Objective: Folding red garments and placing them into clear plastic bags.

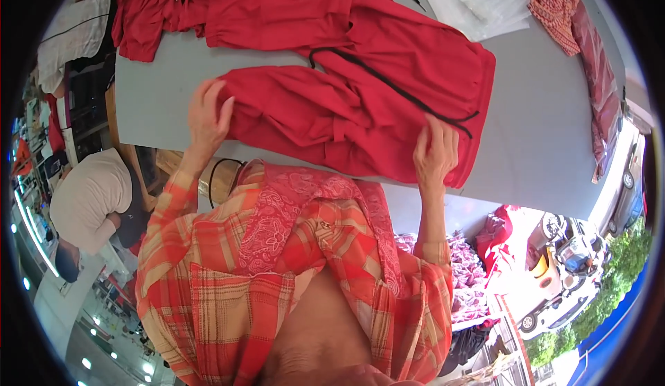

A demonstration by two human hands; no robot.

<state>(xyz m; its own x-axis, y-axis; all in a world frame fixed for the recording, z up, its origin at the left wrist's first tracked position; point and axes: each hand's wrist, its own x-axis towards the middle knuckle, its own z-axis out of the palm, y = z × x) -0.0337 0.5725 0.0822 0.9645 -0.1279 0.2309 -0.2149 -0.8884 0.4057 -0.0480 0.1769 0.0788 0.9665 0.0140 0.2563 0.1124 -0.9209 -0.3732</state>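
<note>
Plaid shirt, red trousers, plastic bags

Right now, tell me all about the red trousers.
The red trousers lie wrinkled on the grey table, waistband rightward, legs apart to the left. The fabric looks soft, matte. A black cord runs across them. The left hand is at the near leg's end, the right hand on cloth near the waistband.

The head-worn fisheye view looks steeply down from close above the shirt at 6 o'clock, facing trousers and table at 12, with trees far off toward 4.
</note>
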